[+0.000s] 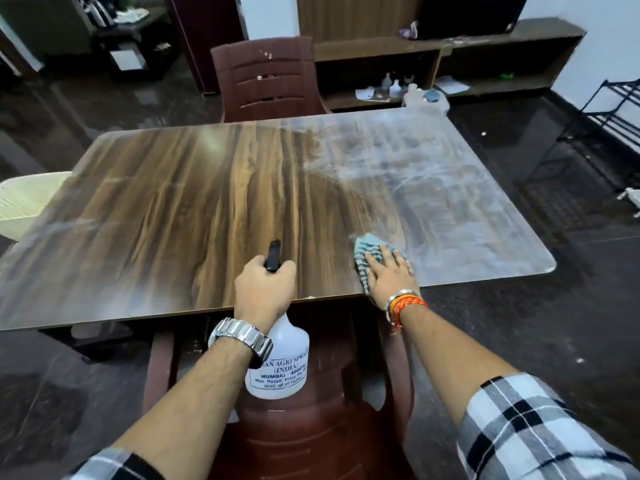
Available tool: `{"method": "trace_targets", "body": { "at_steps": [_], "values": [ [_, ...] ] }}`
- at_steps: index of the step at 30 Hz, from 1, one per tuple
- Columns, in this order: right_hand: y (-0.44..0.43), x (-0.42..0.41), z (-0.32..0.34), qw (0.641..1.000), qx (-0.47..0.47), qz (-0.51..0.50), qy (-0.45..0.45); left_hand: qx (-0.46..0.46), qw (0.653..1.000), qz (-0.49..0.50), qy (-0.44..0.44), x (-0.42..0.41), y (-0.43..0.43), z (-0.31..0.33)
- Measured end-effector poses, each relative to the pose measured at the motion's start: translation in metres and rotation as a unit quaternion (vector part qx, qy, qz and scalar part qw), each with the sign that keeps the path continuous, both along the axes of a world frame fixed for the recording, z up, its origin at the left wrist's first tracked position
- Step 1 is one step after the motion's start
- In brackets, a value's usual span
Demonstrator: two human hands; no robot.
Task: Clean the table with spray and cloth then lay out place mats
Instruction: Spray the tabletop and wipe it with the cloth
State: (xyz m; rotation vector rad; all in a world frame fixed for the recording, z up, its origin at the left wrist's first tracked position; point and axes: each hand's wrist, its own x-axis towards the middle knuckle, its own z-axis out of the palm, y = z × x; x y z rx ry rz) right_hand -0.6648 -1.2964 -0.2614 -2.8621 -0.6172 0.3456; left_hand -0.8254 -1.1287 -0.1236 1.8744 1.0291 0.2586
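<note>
Cloth (366, 253) lies at the bench's (156, 202) near edge under the right hand's (389, 277) flat fingers (375, 262), the left hand (265, 289) curled round the spray (281, 362); wiping seems underway, next sweeping the smeared right side.

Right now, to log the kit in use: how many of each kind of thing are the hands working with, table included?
Bottle: 1, gripped by the left hand
Cloth: 1, under the flat right hand
Table: 1
Total: 3
</note>
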Motion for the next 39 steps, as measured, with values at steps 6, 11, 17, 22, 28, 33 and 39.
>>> {"method": "trace_targets", "body": {
  "at_steps": [6,11,17,22,28,33,39],
  "values": [
    [-0.111,0.056,0.003,0.975,-0.031,-0.220,0.011,-0.016,1.000,-0.025,-0.007,0.028,-0.001,-0.004],
    [-0.069,0.043,0.011,0.963,-0.050,-0.266,0.017,-0.020,0.999,-0.050,0.003,0.042,-0.007,-0.012],
    [0.071,-0.018,0.025,0.996,0.023,0.090,0.016,-0.006,0.999,-0.031,-0.006,0.064,-0.018,-0.009],
    [0.066,0.020,0.012,0.993,0.036,0.108,0.025,0.004,1.000,-0.004,-0.004,0.082,-0.037,-0.009],
    [-0.132,0.130,-0.003,0.984,-0.005,-0.175,-0.026,-0.009,0.998,-0.018,0.051,0.122,-0.095,-0.012],
    [-0.229,0.167,0.000,0.957,0.018,-0.289,-0.033,-0.040,0.997,-0.034,0.059,0.173,-0.151,-0.018],
    [-0.167,0.154,-0.002,0.994,-0.010,-0.101,-0.049,-0.040,0.995,-0.018,0.091,0.219,-0.186,-0.021]
  ]
}}
